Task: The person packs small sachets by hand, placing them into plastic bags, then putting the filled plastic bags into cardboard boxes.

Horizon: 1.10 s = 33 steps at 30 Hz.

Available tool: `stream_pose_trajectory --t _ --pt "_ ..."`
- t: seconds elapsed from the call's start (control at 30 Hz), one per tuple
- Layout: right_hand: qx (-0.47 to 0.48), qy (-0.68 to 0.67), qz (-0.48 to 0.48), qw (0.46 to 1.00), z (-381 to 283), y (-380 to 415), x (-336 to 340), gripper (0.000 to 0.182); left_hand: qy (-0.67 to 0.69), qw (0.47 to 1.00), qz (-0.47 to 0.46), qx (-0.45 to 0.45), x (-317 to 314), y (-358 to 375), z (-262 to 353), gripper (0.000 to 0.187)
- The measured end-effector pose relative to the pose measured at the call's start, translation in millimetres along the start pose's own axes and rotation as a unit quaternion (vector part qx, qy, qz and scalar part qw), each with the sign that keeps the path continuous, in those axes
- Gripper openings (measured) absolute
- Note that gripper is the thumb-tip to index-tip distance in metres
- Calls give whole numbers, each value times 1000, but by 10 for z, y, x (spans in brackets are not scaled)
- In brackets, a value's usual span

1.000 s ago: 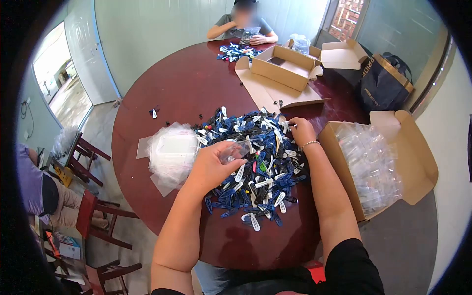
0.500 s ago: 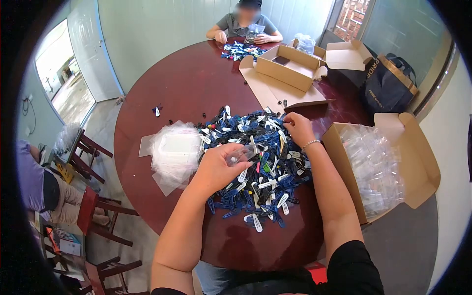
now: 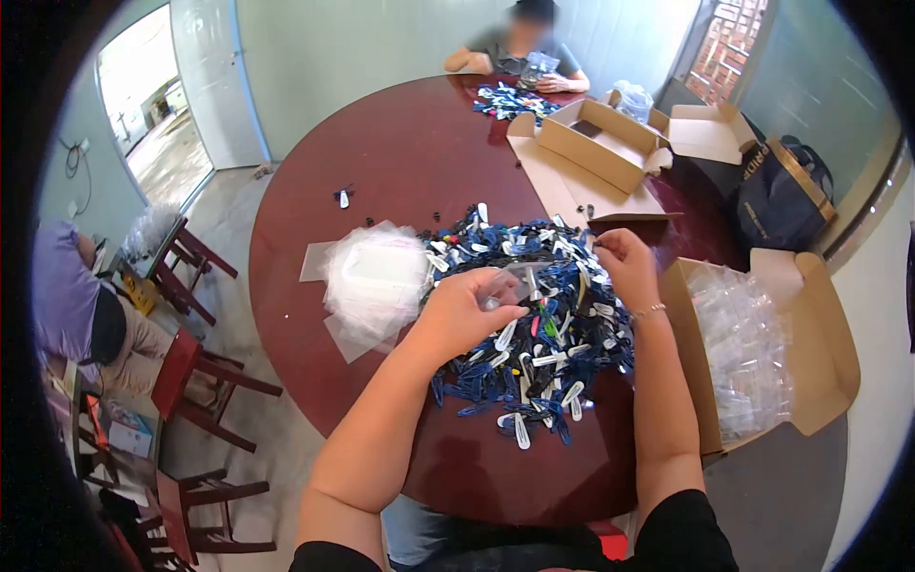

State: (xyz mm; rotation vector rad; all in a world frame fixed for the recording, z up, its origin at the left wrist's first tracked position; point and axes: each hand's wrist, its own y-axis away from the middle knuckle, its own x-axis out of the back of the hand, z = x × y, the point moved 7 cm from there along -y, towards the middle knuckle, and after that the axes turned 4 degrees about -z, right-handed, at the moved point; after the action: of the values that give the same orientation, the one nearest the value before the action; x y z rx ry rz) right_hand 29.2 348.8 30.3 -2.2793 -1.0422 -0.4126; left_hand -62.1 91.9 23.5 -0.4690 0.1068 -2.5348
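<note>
A heap of snap hair clips [image 3: 558, 359], mostly blue, black and white, covers the near part of the round table. My left hand [image 3: 469, 313] is closed on a small clear plastic bag [image 3: 513, 284], held above the heap with its mouth toward the right. What the bag contains is hard to make out. Over the heap's far right edge, my right hand [image 3: 627, 272] has thumb and fingers pinched together on something small and dark, too small to name. Left of the heap lies a fanned stack of flat clear bags [image 3: 374, 279], beside my left hand.
An open carton [image 3: 693, 381] of filled clear bags stands at the right edge. Farther back are an empty cardboard box [image 3: 600, 143] and a black bag [image 3: 783, 195]. Across the table [image 3: 334, 143], a person [image 3: 519, 57] handles another clip pile [image 3: 510, 101]. Stools [image 3: 205, 381] stand at left.
The whole view has shifted, so the table appears farther right. My right hand has drawn slightly back from the heap, fingers pinched. My left hand keeps holding the bag in place.
</note>
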Motion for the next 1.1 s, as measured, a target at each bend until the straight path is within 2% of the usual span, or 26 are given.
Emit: stream_pose_trajectory --t 0.1,0.13,0.17,0.23,0.3,0.37,0.43,0.57,0.67,0.7,0.77,0.8,0.83,0.87,0.9,0.97,1.0,1.07,1.1 --pt "28 -172 -38 984 -840 179 -102 13 74 997 -16 7 -36 -23 -73 35" --pt "71 -173 -54 981 -1102 265 -122 15 93 995 -8 -22 -38 -25 -82 34" --pt "70 -174 -55 981 -1285 341 -148 15 93 995 -8 -21 -39 -12 -67 34" --pt "153 -135 -83 975 -1677 481 -238 17 158 987 -39 16 -96 -1 -63 32" --pt "188 -40 -129 973 -1790 546 -379 20 193 979 -64 8 -156 -9 -76 31" --pt "215 9 -150 965 -1718 573 -506 23 226 970 -88 1 -209 -1 -58 29" --pt "224 37 -167 959 -1615 607 -620 22 326 941 -91 -1 -236 12 8 28" --pt "232 -6 -113 966 -1624 573 -451 15 261 960 -93 45 -214 15 -34 27" --pt "129 -12 -38 991 -1389 382 -211 11 242 965 -75 65 -184 3 -105 27" --pt "139 4 -13 990 -1281 283 -130 12 243 965 -75 63 -180 -4 -110 27" --pt "45 -59 21 997 -663 -38 -37 16 220 970 -32 97 -125 -14 -185 28" --pt "46 -57 20 997 -375 -211 -24 16 222 970 -31 95 -134 -10 -190 28" --pt "8 -46 33 998 -39 -396 0 18 228 969 -16 89 -121 -8 -191 28" --pt "-28 -35 45 998 184 -562 22 20 234 969 0 81 -96 -14 -187 28" --pt "-25 -33 45 998 242 -696 25 20 235 969 2 78 -86 -20 -178 28" --pt "4 224 12 975 269 -921 -40 23 240 967 -6 82 -86 -19 -174 27" --pt "6 226 12 974 325 -1026 -76 23 237 969 -3 73 -84 -16 -172 25" --pt "32 354 -47 934 328 -1192 -254 25 252 966 1 65 -104 -15 -139 24" --pt "-5 381 -102 919 407 -1271 -335 27 264 963 4 57 -101 -16 -123 23"
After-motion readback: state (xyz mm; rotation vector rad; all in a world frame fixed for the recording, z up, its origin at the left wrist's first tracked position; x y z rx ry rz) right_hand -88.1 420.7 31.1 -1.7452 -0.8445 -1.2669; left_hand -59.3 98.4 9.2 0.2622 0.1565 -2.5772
